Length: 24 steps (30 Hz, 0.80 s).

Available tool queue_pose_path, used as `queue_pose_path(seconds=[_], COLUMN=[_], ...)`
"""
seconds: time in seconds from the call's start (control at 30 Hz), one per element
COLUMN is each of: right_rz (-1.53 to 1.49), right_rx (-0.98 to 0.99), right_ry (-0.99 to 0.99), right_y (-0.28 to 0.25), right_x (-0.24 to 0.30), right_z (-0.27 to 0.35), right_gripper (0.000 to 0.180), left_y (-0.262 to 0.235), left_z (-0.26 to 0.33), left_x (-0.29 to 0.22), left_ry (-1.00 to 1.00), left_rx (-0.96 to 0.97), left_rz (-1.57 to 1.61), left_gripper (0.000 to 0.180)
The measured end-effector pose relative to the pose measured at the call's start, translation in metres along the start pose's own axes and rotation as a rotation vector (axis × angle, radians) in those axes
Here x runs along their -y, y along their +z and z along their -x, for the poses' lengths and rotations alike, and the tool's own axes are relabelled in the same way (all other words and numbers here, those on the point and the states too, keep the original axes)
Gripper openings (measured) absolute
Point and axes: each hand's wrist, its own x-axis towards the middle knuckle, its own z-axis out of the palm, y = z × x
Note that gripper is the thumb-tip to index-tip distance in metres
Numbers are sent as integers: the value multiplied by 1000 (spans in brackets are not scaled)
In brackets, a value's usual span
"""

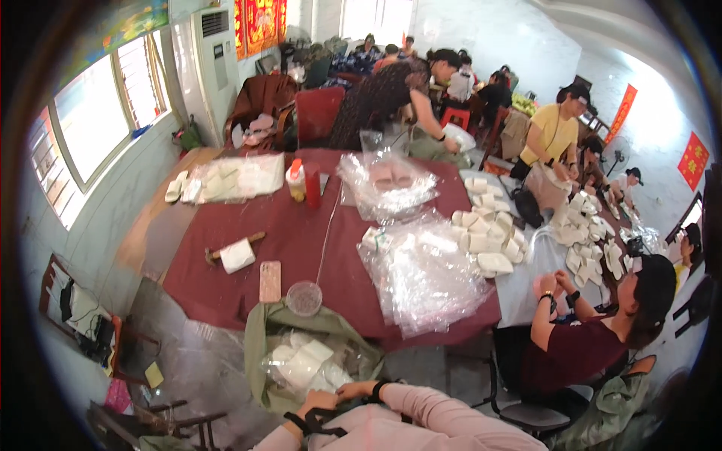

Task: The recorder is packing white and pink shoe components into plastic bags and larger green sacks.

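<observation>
My left hand (318,403) and my right hand (356,389) are close together at the bottom centre, each with a black band at the wrist. Their fingers are closed at the near edge of a clear plastic bag (282,368). White slippers (308,357) show through the film. The bag lies in the mouth of an olive-green sack (258,361) against the table's front edge. Exactly how the fingertips grip the film is too small to see.
On the dark red tablecloth (218,289) lie a hammer (256,237), a phone (270,282), a round clear tub (304,298) and stacked clear bags (429,278). White slippers (489,233) are heaped to the right. A co-worker (579,346) sits at right; others work farther back.
</observation>
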Motion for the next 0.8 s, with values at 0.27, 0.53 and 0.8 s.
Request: queue_pose_path(seconds=[0.27,0.53,0.8], right_rz=[249,187,200], right_rx=[0,-179,-605], right_ry=[62,124,-102], right_y=[-3,11,14], right_x=[1,-37,-31], right_z=[25,21,68], right_gripper=[40,44,41], left_y=[7,22,27], left_z=[-6,-13,-31], left_x=[7,7,55], left_ry=[10,-64,-203], left_rx=[-304,-494,-477], left_rz=[111,-105,-100], left_gripper=[23,22,20])
